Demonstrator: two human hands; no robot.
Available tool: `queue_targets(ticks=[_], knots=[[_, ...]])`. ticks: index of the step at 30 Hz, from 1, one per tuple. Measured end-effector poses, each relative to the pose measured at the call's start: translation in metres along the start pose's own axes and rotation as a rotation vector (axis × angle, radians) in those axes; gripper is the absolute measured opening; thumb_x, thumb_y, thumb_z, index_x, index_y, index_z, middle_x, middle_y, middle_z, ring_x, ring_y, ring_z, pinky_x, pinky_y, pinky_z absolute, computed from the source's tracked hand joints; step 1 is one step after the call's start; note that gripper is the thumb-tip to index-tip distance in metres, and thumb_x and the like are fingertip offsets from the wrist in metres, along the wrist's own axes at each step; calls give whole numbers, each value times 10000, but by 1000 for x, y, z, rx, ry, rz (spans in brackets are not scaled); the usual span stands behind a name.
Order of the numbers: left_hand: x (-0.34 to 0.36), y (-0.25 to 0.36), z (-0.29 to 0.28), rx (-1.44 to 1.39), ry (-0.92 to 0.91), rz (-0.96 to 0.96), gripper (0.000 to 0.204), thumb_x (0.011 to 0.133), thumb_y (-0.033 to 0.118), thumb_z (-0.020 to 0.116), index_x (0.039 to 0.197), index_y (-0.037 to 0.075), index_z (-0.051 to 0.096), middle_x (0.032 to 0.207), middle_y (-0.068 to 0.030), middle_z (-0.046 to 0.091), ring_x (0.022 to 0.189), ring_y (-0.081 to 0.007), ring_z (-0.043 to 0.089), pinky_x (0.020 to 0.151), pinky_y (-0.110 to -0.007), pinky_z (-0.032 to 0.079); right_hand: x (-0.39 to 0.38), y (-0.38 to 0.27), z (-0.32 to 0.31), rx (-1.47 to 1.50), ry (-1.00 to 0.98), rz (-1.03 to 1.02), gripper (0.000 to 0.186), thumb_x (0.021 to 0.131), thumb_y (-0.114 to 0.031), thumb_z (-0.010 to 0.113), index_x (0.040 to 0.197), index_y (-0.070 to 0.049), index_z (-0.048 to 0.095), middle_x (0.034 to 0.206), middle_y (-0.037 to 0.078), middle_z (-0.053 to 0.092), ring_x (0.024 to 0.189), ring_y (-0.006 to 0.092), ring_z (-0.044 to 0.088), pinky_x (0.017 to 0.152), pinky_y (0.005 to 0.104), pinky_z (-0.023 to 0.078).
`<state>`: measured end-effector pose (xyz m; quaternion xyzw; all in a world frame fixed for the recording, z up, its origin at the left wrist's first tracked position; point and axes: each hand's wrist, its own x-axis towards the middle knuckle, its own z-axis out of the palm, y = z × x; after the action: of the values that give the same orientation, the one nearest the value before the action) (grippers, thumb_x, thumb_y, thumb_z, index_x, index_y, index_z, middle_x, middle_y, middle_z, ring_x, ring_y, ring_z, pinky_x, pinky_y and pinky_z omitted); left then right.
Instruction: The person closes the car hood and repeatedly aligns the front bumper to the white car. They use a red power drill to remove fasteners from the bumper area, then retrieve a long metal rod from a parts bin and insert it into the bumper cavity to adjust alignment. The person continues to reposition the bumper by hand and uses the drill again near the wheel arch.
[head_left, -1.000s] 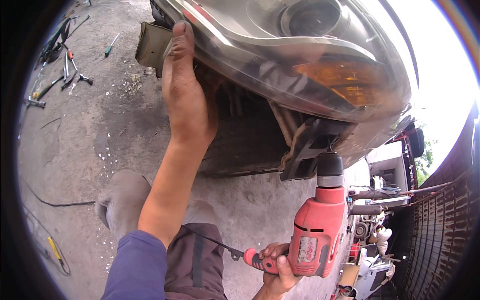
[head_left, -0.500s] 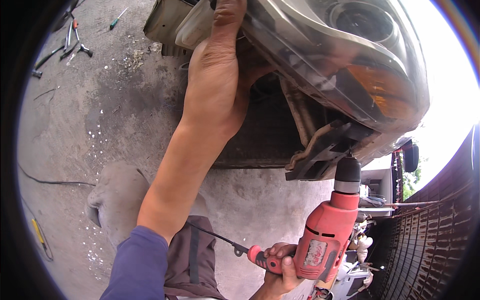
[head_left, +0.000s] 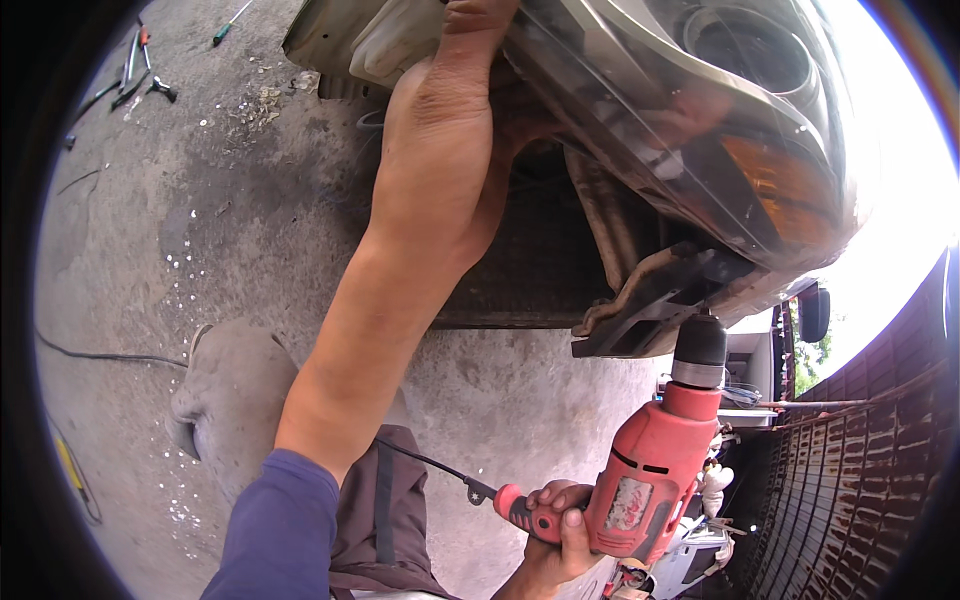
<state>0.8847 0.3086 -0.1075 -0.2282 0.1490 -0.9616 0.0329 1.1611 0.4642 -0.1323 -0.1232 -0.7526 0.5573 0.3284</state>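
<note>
My right hand (head_left: 562, 535) is wrapped round the grip of a red corded power drill (head_left: 640, 490). Its black and silver chuck (head_left: 699, 352) points up at a dark bracket (head_left: 655, 312) below a car headlight (head_left: 690, 150). Whether the bit touches the bracket I cannot tell. My left arm reaches far forward, and my left hand (head_left: 465, 55) grips the headlight by its inner edge, thumb on top. The other fingers are mostly hidden behind the lens. An orange reflector (head_left: 775, 185) shows inside the clear housing.
Hand tools (head_left: 135, 70) and a green-handled screwdriver (head_left: 230, 24) lie on the concrete floor at the far left. The drill's cord (head_left: 425, 462) crosses my trouser leg. A ribbed metal wall (head_left: 850, 470) stands at right, with clutter beside it.
The headlight sits slightly farther right and lower in view, and the floor tools have shifted up and left. Both hands keep their grips; the drill stays almost in place.
</note>
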Motion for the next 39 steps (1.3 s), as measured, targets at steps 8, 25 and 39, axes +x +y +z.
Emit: queue_targets(ticks=[8, 25, 39], knots=[[-5, 3, 3, 295, 241, 10, 606, 936, 489, 550, 1382, 98, 423, 1329, -115, 518, 1219, -242, 505, 1041, -425, 414, 2, 0, 5, 22, 15, -55, 378, 775, -103, 676, 1060, 53, 482, 815, 144, 547, 766, 273, 583, 589, 378, 533], [-104, -112, 69, 1486, -1174, 306, 496, 826, 519, 614, 692, 42, 632, 718, -77, 609, 790, -255, 593, 862, -407, 452, 6, -9, -5, 130, 92, -73, 705, 685, 11, 633, 1330, 1, 347, 1089, 153, 561, 934, 263, 614, 816, 391, 538], [-103, -118, 72, 1434, -1211, 310, 304, 773, 354, 683, 682, 82, 583, 688, -34, 573, 677, -223, 585, 758, -387, 453, 10, -11, -35, 85, -59, -31, 653, 733, -50, 778, 1284, 38, 439, 1094, 92, 580, 955, 155, 600, 835, 294, 499]])
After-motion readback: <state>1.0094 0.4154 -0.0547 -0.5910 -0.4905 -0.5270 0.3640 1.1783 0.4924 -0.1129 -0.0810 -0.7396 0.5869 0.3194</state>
